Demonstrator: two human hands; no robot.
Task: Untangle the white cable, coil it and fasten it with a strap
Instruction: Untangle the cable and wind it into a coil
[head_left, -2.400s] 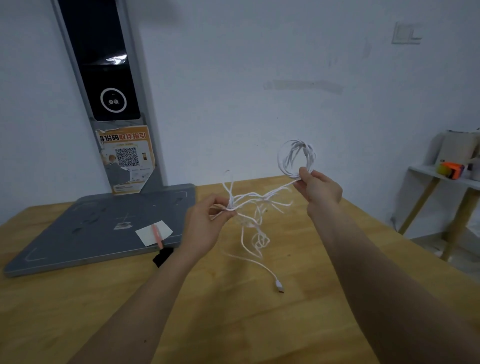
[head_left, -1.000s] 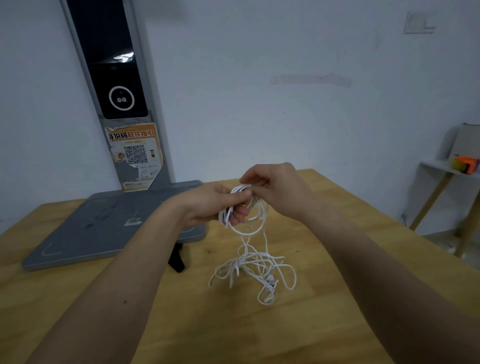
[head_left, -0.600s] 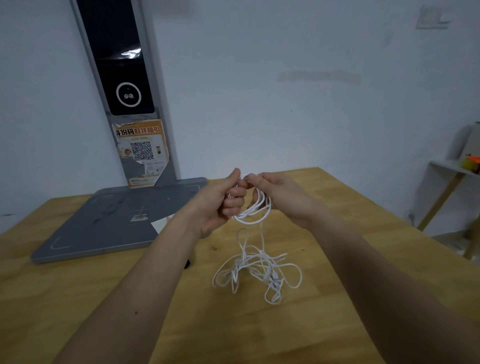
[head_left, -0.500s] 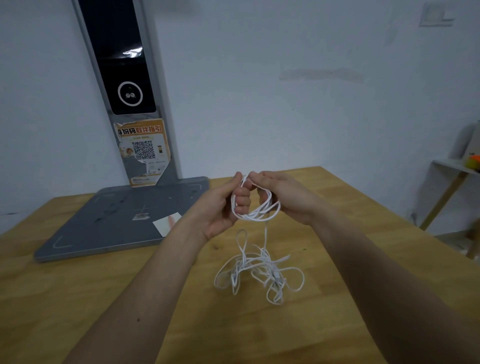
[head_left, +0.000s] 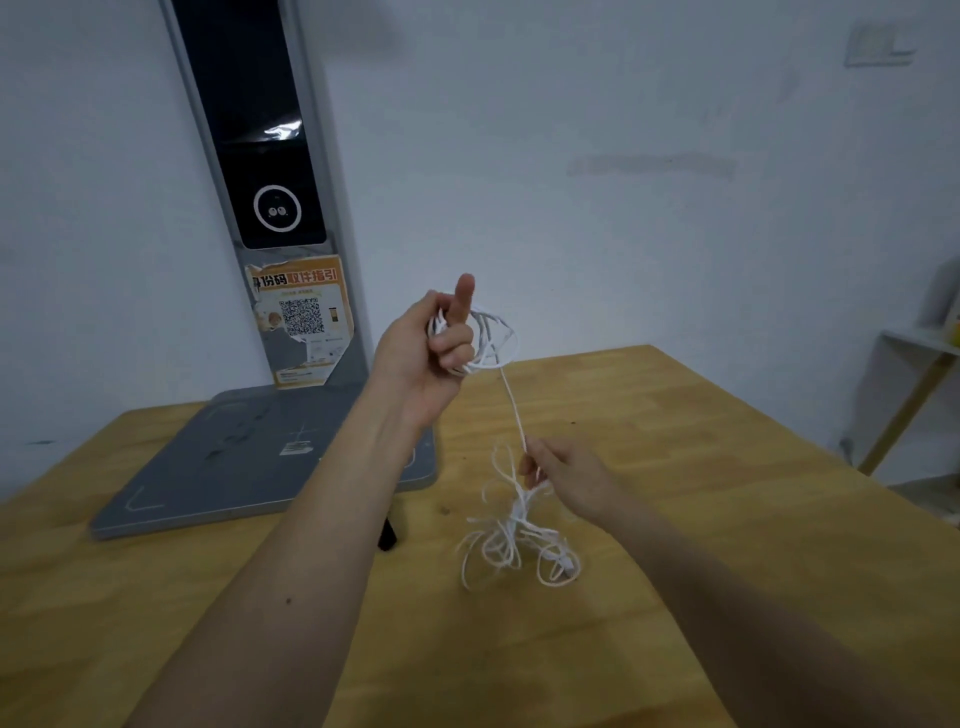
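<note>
Head view: left hand (head_left: 434, 353), raised above the counter (head_left: 727, 519), gripped a small coil of the white cable (head_left: 511, 525) in curled fingers (head_left: 453, 343), index finger pointing up. One strand ran taut down from the coil to the right hand (head_left: 569, 480), whose fingers pinched it low over the counter. Remaining cable lay as a loose tangle on the wood below that hand. Grey base plate (head_left: 223, 467) sat at left, its upright post (head_left: 260, 156) bearing an orange sticker (head_left: 301, 322).
</note>
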